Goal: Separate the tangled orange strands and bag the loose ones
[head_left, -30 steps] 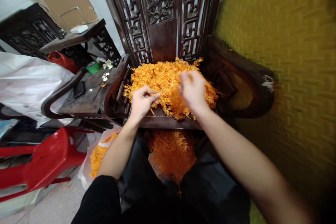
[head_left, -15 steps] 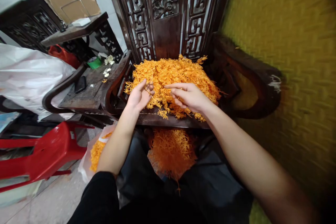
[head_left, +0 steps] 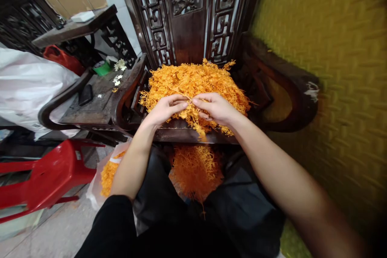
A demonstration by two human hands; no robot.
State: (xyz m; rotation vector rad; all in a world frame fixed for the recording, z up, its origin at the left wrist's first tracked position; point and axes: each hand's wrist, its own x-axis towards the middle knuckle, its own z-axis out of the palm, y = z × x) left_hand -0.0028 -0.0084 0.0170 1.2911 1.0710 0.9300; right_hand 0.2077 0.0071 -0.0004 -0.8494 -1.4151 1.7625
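A large heap of orange plastic flower sprigs (head_left: 193,75) covers the seat of a dark carved wooden chair (head_left: 190,40). Over the front of the heap, my left hand (head_left: 166,109) and my right hand (head_left: 217,109) meet almost tip to tip. Both are closed in a pinch on a thin orange sprig stem (head_left: 190,98) that shows between the fingertips. Loose orange bits hang just below my hands at the seat's front edge. My fingers hide part of the stem.
More orange pieces (head_left: 196,169) fill a container between my knees. At left are a plastic bag with orange pieces (head_left: 109,175), a red plastic chair (head_left: 57,169), and a side table holding green tape (head_left: 102,68), a black phone-like object (head_left: 86,94) and white flowers.
My hands have come together. My left hand, palm up and loosely curled before, has turned over and now pinches the stem with my right. The view has shifted slightly.
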